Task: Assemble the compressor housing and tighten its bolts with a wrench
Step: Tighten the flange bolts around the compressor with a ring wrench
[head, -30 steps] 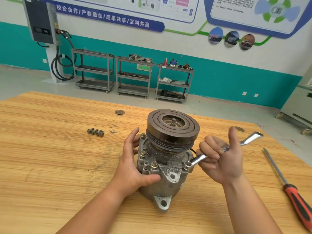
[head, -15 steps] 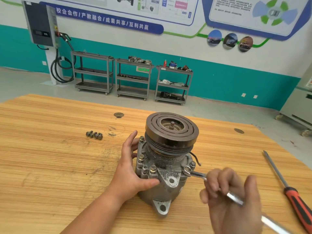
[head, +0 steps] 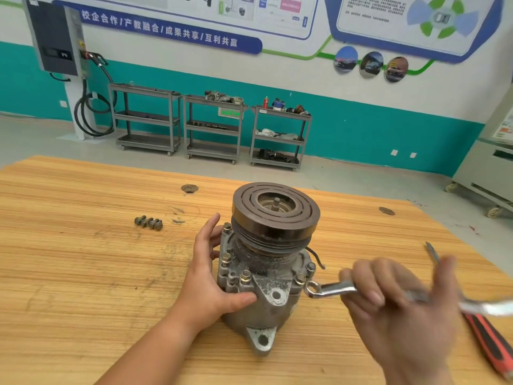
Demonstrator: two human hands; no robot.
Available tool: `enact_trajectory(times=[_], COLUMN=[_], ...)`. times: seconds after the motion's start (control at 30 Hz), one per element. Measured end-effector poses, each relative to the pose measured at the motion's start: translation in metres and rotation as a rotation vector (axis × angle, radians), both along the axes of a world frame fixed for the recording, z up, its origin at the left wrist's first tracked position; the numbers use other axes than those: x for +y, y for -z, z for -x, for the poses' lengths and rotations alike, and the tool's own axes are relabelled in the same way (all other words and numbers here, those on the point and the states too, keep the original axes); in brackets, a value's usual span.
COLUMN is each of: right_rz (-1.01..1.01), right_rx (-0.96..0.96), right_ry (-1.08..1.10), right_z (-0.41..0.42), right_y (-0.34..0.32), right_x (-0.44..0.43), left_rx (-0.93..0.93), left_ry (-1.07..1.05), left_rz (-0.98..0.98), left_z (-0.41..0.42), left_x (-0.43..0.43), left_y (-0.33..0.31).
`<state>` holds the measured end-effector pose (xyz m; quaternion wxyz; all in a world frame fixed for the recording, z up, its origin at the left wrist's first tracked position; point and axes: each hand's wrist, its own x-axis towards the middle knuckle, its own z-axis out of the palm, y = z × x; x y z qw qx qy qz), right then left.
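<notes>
The compressor housing (head: 266, 273) stands pulley-up on the worktop (head: 69, 273), towards the near edge. Your left hand (head: 211, 284) braces its left flank, fingers spread behind, thumb pressed across the front. Your right hand (head: 397, 309), blurred, curls its fingers round the wrench (head: 330, 290), whose ring end is just beside a flange bolt (head: 300, 279). The screwdriver (head: 488, 340) lies by the right edge, and the loose bolts (head: 148, 222) sit well left.

L: my left hand (head: 211, 284), forearm in from near left, palm flat against compressor housing (head: 266, 309), fingers straight, thumb across its front | R: my right hand (head: 394, 304), near right, motion-blurred, fingers curled round wrench (head: 330, 290)
</notes>
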<state>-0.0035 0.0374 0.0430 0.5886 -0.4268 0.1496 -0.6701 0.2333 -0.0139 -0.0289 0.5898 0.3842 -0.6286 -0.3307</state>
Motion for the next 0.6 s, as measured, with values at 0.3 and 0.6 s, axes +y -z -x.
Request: enact_trajectory(times=[0.3, 0.6], right_rz=[-0.277, -0.293], right_rx=[0.084, 0.048], right_ry=[-0.509, -0.394], right_z=[-0.009, -0.011], right_y=[-0.003, -0.006], right_x=[-0.078, -0.057], left_rx=[0.007, 0.009], left_ry=[0.014, 0.012], left_rz=[0.007, 0.005], left_z=[0.0, 0.0], left_x=[-0.001, -0.001], left_y=[0.001, 0.001])
